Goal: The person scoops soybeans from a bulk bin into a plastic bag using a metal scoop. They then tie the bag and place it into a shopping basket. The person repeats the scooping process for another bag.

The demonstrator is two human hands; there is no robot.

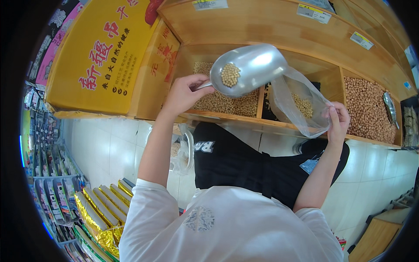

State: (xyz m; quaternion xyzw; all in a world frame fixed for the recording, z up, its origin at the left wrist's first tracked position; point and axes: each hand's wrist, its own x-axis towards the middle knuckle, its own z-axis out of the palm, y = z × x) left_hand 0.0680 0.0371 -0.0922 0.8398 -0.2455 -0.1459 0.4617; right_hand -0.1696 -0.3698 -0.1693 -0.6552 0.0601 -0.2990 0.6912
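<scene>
My left hand (188,93) grips the short handle of a shiny metal scoop (255,65), which holds a small heap of soybeans (230,75). The scoop's wide end meets the mouth of a clear plastic bag (284,95). My right hand (338,119) pinches the bag's right edge. More soybeans (302,105) lie inside the bag, over a compartment with dark contents. Under the scoop is a compartment of soybeans (242,104) in a wooden display bin (226,118).
At the right, peanuts (366,108) fill a compartment with another metal scoop (389,106). A yellow cardboard box (108,49) stands left of the bins. A white bucket (190,147) holding plastic bags is on the floor. Gold packages (101,209) and shelving (49,177) are at lower left.
</scene>
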